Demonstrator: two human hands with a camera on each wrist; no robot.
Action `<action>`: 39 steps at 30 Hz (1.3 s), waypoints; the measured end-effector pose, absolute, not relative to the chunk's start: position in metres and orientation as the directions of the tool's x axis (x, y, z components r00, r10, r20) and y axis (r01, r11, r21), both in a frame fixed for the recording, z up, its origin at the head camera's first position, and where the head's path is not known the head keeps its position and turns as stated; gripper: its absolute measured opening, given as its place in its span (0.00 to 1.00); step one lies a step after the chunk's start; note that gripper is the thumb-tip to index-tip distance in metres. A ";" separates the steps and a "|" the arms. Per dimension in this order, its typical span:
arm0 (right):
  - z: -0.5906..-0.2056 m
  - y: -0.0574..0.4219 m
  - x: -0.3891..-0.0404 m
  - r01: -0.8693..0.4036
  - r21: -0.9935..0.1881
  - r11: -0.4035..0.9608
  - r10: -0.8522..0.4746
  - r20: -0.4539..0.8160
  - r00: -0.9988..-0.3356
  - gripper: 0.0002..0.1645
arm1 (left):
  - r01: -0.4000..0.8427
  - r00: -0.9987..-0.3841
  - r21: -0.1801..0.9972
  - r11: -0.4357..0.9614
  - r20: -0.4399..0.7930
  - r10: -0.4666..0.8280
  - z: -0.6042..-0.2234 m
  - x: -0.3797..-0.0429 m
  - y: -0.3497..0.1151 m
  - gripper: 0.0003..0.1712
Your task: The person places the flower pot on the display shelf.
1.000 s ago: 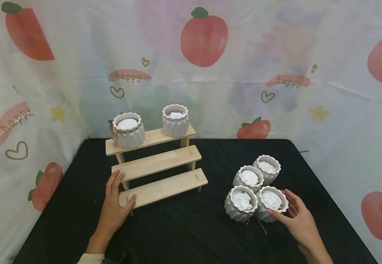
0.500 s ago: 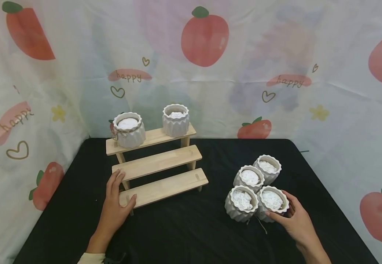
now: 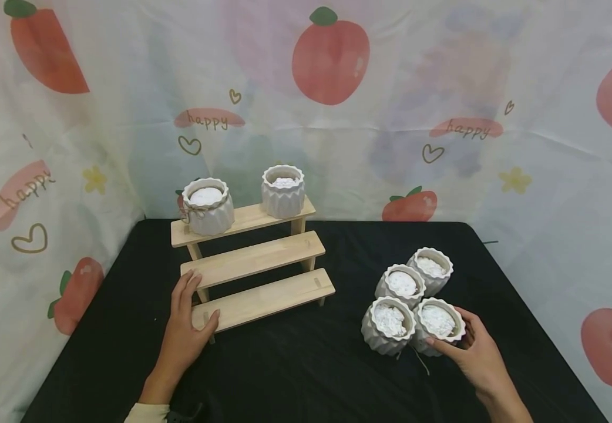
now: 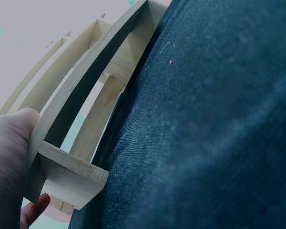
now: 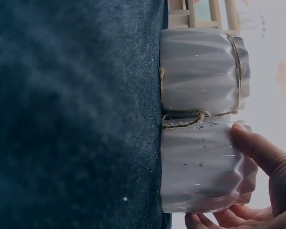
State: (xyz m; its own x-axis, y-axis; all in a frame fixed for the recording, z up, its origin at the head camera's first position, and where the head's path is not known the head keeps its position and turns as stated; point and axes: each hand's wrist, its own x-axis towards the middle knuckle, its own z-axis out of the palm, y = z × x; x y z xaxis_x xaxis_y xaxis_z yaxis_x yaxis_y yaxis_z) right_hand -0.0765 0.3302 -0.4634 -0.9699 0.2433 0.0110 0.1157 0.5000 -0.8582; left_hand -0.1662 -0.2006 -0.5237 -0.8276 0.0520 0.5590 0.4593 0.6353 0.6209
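In the head view, my left hand (image 3: 183, 332) grips the left end of a three-tier wooden display stand (image 3: 269, 298), thumb on the lowest step and fingers at the middle one. The left wrist view shows that thumb (image 4: 24, 121) against the step's end. My right hand (image 3: 477, 352) holds the near right of several white fluted flower pots, a pot (image 3: 437, 320) with white crumpled filling. Its thumb (image 5: 257, 143) lies on one side near the rim, the fingers round the other. This pot stands on the black cloth beside another pot (image 5: 200, 71) with twine round its neck.
Two white pots, one with twine (image 3: 208, 208) and one on its right (image 3: 283, 194), stand on the top step. Two more, a middle pot (image 3: 400, 285) and a rear pot (image 3: 430, 270), stand behind the held one. A fruit-print curtain (image 3: 338, 158) hangs behind the black-covered table (image 3: 306, 376).
My right thumb and fingers have drawn slightly closer round the near right pot. The left hand stays on the stand, and the head view has shifted a little.
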 end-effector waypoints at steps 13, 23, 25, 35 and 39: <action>-0.464 0.327 -0.076 0.140 -0.841 0.523 0.314 0.037 -0.949 0.55 | 0.445 -0.836 0.626 0.640 0.547 0.047 -0.522 -0.166 -0.201 0.54; -0.462 0.327 -0.077 0.140 -0.837 0.530 0.293 0.025 -0.956 0.55 | 0.439 -0.839 0.628 0.643 0.542 0.045 -0.522 -0.166 -0.200 0.56; -0.462 0.328 -0.077 0.133 -0.838 0.530 0.294 0.033 -0.955 0.55 | 0.440 -0.839 0.626 0.644 0.543 0.046 -0.522 -0.165 -0.200 0.56; -0.463 0.327 -0.078 0.124 -0.836 0.534 0.328 0.070 -0.942 0.54 | 0.441 -0.839 0.624 0.645 0.542 0.048 -0.521 -0.166 -0.199 0.56; -0.463 0.326 -0.077 0.148 -0.823 0.548 0.355 0.069 -0.932 0.54 | 0.442 -0.839 0.627 0.641 0.542 0.048 -0.522 -0.166 -0.199 0.56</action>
